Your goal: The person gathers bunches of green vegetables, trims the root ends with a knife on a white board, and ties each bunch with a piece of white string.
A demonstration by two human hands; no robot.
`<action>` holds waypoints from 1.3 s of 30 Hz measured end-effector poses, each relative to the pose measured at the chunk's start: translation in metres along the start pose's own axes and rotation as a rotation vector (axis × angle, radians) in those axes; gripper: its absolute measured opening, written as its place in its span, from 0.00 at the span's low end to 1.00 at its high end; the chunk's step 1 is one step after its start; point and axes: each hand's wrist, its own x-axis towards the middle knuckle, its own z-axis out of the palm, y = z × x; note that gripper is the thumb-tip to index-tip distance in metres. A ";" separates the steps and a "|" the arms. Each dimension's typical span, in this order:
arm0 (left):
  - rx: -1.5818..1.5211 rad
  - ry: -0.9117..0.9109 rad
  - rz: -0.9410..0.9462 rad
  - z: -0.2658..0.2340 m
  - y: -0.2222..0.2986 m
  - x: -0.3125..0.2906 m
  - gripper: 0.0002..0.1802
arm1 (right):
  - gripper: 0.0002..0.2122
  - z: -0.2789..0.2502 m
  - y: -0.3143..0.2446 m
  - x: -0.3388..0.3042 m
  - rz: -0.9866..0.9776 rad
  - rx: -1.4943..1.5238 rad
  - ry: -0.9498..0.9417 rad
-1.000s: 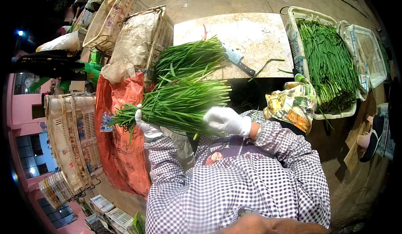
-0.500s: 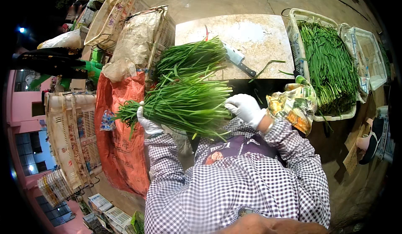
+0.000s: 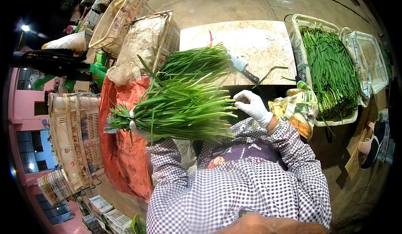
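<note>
A large bunch of garlic chives lies sideways before me, leaf tips left and pale stem ends right. My left hand, in a white glove, is closed round its leafy end, its palm mostly hidden by leaves. At the stem ends, my white-gloved right hand has its fingers curled in a pinch; whatever lies between the fingertips cannot be made out. Just beyond the held bunch rests a second pile of chives at the left of a pale board. A cleaver with a dark handle lies on the board.
To the right stands a white crate packed with chives, with a colourful plastic bag beside it. A red-orange sack hangs at my left, near more plastic crates. One loose chive lies across the board's near edge.
My left hand has turned the bunch a little, and some leaves now stick up at its left. My right hand has shifted slightly right at the stem ends. The view has tilted slightly.
</note>
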 end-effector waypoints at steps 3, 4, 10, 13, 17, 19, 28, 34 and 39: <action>-1.099 0.102 -0.068 -0.018 0.010 -0.004 0.17 | 0.16 -0.001 -0.018 0.005 -0.094 -0.031 -0.172; -0.805 0.087 -0.027 -0.027 0.014 -0.006 0.17 | 0.16 -0.001 -0.018 0.009 -0.164 -0.138 -0.209; -0.449 0.158 0.040 -0.020 0.014 0.002 0.16 | 0.15 -0.001 -0.019 0.016 -0.018 0.304 -0.125; -0.722 0.277 0.010 -0.048 0.037 -0.005 0.16 | 0.07 -0.007 -0.030 0.015 -0.387 -0.078 -0.145; -0.080 0.153 0.015 -0.028 0.026 0.001 0.16 | 0.13 -0.010 -0.043 0.020 -0.487 -0.205 -0.090; -0.084 0.132 0.018 -0.030 0.024 -0.001 0.16 | 0.17 -0.012 -0.031 0.030 -0.582 -0.361 -0.177; 0.054 0.130 0.105 -0.021 0.010 0.005 0.16 | 0.32 0.032 -0.045 0.029 -1.055 -0.729 -0.231; -1.148 0.267 0.107 -0.107 0.054 -0.017 0.19 | 0.17 0.049 -0.052 0.022 -0.918 -0.382 -0.352; -0.093 0.140 0.071 -0.053 0.022 -0.001 0.13 | 0.11 0.049 -0.052 0.011 -0.848 -0.309 -0.341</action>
